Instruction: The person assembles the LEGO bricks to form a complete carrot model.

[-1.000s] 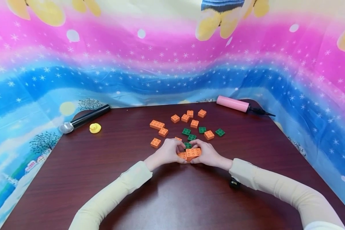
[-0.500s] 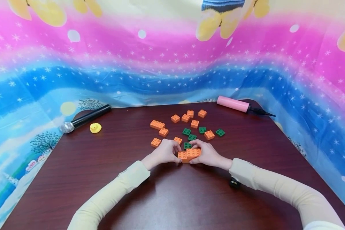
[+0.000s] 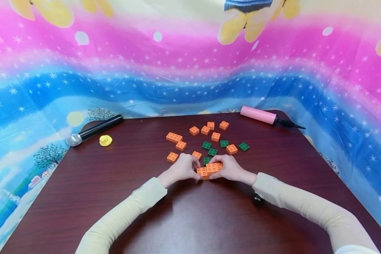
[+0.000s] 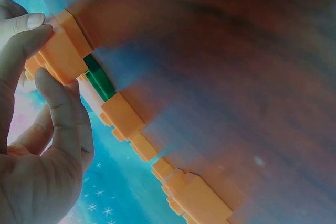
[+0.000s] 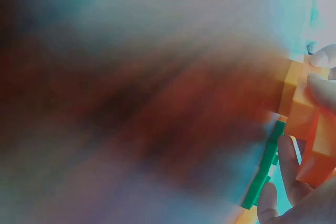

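At mid-table, my left hand (image 3: 181, 167) pinches a small stack of orange toy building bricks (image 3: 202, 171) between thumb and fingers. The left wrist view shows fingertips on the side of the upper orange brick (image 4: 63, 53), with another orange layer under it. My right hand (image 3: 231, 169) grips a longer orange brick (image 3: 214, 168) by its right part, its left end against the stack. That longer brick (image 5: 316, 156) sits at an angle to the stack in the right wrist view. A green brick (image 3: 207, 161) lies just behind, partly covered by the right fingers.
Several loose orange bricks (image 3: 174, 137) and green bricks (image 3: 244, 146) lie beyond the hands. A microphone (image 3: 98, 129) and a yellow rubber duck (image 3: 106, 140) are at the back left. A pink hand pump (image 3: 258, 115) lies at the back right of the table (image 3: 139, 218).
My left fingers have drawn back slightly to the left, uncovering more of the stack. The longer brick in my right hand has turned, its right end now higher in view.
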A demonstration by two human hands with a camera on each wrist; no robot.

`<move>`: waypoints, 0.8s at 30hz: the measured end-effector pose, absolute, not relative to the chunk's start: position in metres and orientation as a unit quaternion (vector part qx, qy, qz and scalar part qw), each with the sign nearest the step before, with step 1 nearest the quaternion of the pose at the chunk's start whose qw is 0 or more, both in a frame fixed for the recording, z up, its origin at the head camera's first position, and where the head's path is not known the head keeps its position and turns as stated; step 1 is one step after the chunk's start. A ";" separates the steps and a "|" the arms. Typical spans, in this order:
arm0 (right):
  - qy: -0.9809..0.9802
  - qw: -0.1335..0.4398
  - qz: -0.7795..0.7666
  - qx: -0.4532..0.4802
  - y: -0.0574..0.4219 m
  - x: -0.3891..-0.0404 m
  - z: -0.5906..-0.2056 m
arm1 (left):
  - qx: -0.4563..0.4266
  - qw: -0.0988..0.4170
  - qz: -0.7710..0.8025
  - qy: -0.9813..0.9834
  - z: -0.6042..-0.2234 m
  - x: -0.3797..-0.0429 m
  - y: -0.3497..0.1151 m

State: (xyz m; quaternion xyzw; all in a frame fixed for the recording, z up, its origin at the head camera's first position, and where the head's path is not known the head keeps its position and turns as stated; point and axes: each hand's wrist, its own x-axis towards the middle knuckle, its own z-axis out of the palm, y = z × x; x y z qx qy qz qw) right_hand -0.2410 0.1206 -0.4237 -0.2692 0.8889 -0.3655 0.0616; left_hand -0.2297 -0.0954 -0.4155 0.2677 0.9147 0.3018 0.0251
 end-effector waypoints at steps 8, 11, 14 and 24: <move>0.885 0.073 -0.372 -0.272 0.120 -0.246 -0.420 | 0.247 0.042 0.315 0.915 -0.414 -0.233 -0.094; 0.886 0.072 -0.370 -0.270 0.120 -0.245 -0.421 | 0.256 0.040 0.314 0.913 -0.414 -0.234 -0.096; 0.886 0.069 -0.372 -0.268 0.121 -0.244 -0.423 | 0.266 0.036 0.315 0.910 -0.413 -0.235 -0.098; 0.891 0.068 -0.372 -0.251 0.123 -0.244 -0.424 | 0.157 -0.019 0.381 0.911 -0.389 -0.263 -0.129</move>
